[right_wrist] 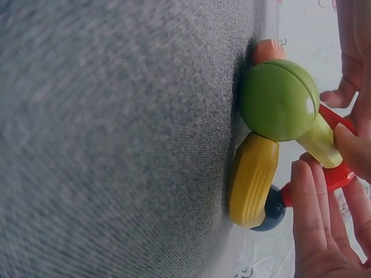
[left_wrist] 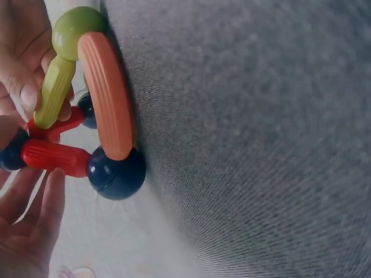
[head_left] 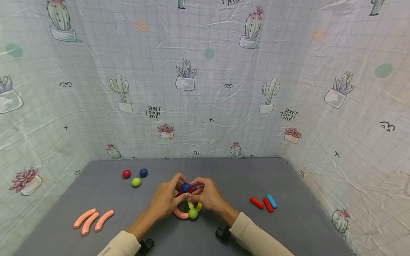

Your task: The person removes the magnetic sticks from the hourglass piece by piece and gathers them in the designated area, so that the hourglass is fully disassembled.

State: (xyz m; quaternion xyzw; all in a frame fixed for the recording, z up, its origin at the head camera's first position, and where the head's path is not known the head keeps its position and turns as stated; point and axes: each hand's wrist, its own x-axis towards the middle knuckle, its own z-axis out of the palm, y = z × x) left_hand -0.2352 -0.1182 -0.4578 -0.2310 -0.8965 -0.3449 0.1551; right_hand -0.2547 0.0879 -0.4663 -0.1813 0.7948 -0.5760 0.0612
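Well, three salmon curved sticks (head_left: 90, 224) lie near left, three loose balls (head_left: 136, 182) beyond them. The left hand (head_left: 164, 197) has thumb and fingers curled round the blue top ball (head_left: 185, 187) of a stick-and-ball frame (head_left: 181, 214) mid-table. The right hand (head_left: 209, 195) pinches a yellow-green stick (left_wrist: 56, 87); whether its upper tip meets that ball is hidden. Steadying the ball while guiding the stick gently should spare the other joints. Short straight sticks (head_left: 268, 204) lie right.

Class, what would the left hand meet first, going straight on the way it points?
With the glossy dark blue ball in its grasp, the left hand would probably first meet the right hand, close opposite; depth is unclear.
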